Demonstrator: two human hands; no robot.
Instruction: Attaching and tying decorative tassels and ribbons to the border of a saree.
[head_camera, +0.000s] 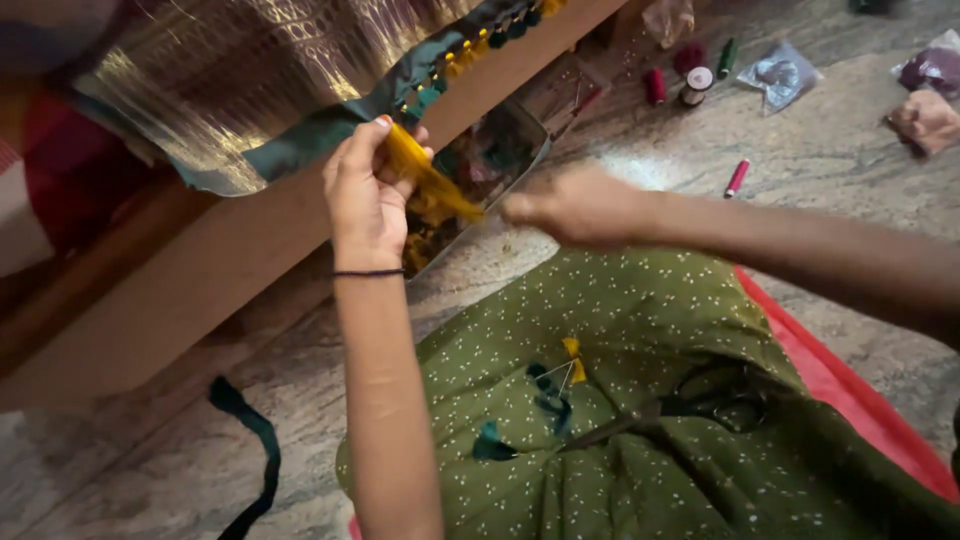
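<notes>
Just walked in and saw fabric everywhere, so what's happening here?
A person sits on a stone floor with green dotted cloth over their lap. The left hand pinches a bunch of yellow thread at the tasselled edge of a gold and green fabric draped over a wooden board. The right hand, blurred, draws the strands taut. Scissors and thread scraps lie on the lap; thread spools sit on the floor beyond.

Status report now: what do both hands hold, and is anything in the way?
Left hand pinches yellow thread bundle. Right hand, blurred, at the bundle's other end. Scissors on green cloth in lap. Nothing between the hands.
</notes>
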